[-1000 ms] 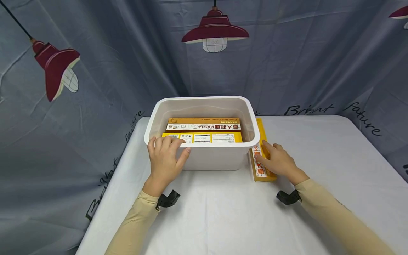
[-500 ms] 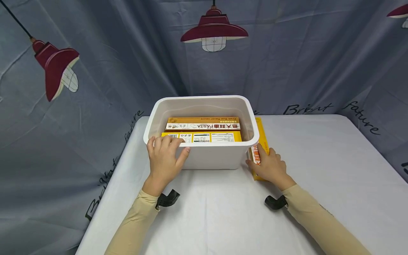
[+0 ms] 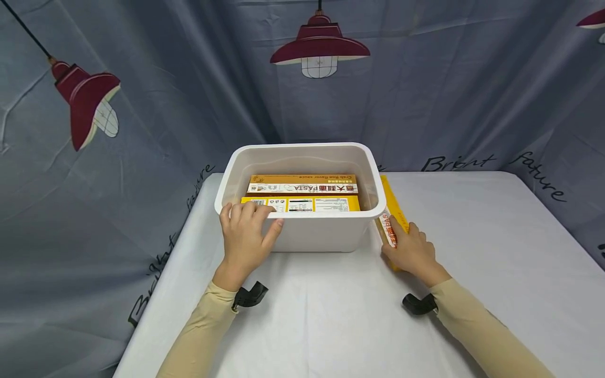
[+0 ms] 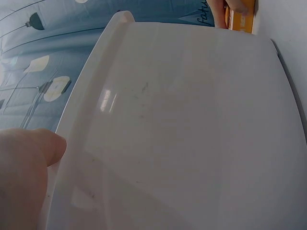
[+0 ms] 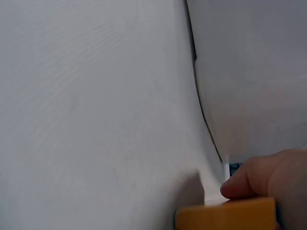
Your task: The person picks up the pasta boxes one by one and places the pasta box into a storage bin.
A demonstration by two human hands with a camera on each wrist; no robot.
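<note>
My left hand (image 3: 243, 244) holds the near left rim of a white plastic bin (image 3: 326, 231), fingers over the edge and thumb on the outer wall. In the left wrist view, the thumb (image 4: 24, 167) lies at the rim of the bin's smooth wall (image 4: 182, 120). Right of the bin, my right hand (image 3: 415, 253) grips the near part of a yellow pasta box (image 3: 395, 205), thumb on the left, fingers across the right. The right wrist view shows the box's orange end (image 5: 225, 214) beside the thumb (image 5: 259, 178). Whether the box is off the table cannot be told.
Inside the bin lie an orange-brown pasta box (image 3: 302, 179) and a yellow box (image 3: 347, 203) in front of it. A white cloth covers the table (image 3: 321, 315). Behind hangs a grey-blue curtain (image 3: 198, 79) printed with red lamps.
My right hand has shifted its grasp on the pasta box, thumb now at its left side. The box's near part has swung slightly right, away from the bin. The left hand stays put.
</note>
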